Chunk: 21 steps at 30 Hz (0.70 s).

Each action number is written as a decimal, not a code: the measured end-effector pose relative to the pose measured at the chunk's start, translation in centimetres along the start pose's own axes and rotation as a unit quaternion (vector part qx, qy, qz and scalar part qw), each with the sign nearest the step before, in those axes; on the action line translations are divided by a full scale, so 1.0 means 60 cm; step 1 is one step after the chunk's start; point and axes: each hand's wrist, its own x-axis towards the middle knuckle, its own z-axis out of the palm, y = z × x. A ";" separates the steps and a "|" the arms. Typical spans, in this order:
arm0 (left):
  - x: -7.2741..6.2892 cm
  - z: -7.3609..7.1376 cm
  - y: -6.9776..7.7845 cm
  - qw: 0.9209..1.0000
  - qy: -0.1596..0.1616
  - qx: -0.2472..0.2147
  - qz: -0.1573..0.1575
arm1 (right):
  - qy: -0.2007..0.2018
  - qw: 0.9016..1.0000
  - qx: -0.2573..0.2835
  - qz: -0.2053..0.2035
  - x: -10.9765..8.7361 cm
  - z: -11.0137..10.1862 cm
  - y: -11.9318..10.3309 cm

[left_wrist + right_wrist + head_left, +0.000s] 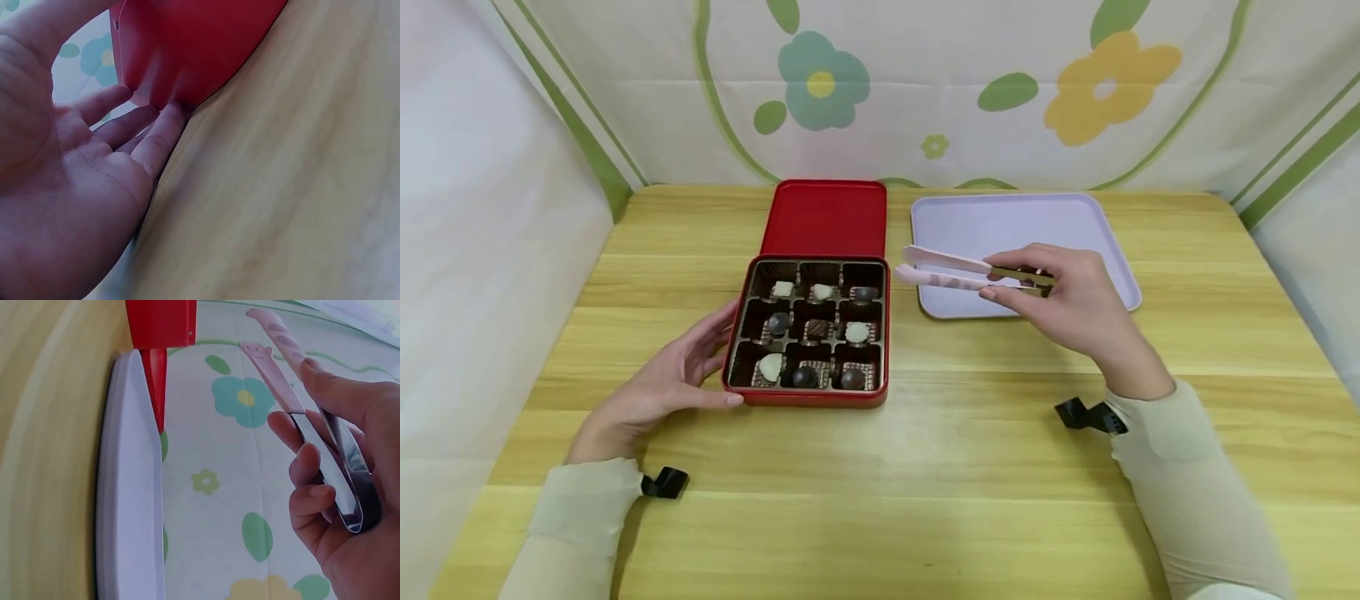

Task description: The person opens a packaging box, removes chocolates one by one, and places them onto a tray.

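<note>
A red tin box (807,400) sits left of centre in the head view, its divided insert holding one chocolate per compartment, pale and dark ones mixed. My left hand (658,375) is at the box's left side; in the left wrist view its fingertips (170,114) touch the red wall, and the thumb lies by the front left corner. With my right hand (1078,296) I hold metal tongs with pink tips (951,271) above the near left part of a lavender tray (1007,221). Those tips are spread apart with nothing between them, just right of the box.
The red lid (831,218) lies behind the box, against its back edge. All this stands on a wooden table (925,483). A white cloth with flower prints (910,108) rises behind the table, with pale cloth at both sides.
</note>
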 end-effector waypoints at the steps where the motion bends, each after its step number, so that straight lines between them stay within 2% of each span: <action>1: 0.001 0.000 -0.001 1.000 0.002 0.001 -0.003 | -0.001 1.000 0.000 -0.012 0.007 0.005 0.000; 4: 0.003 0.000 -0.002 1.000 0.007 0.002 -0.010 | 0.003 0.999 -0.013 -0.047 0.024 0.021 -0.001; 7: 0.003 -0.001 -0.001 1.000 0.011 0.001 -0.015 | 0.007 0.998 -0.028 -0.064 0.038 0.034 -0.003; 15: 0.002 -0.003 -0.002 1.000 0.004 -0.010 0.002 | -0.010 0.993 -0.083 -0.078 0.063 0.057 -0.009; 21: 0.004 -0.001 -0.005 1.000 -0.004 -0.012 0.013 | -0.040 0.991 -0.105 -0.074 0.078 0.064 -0.011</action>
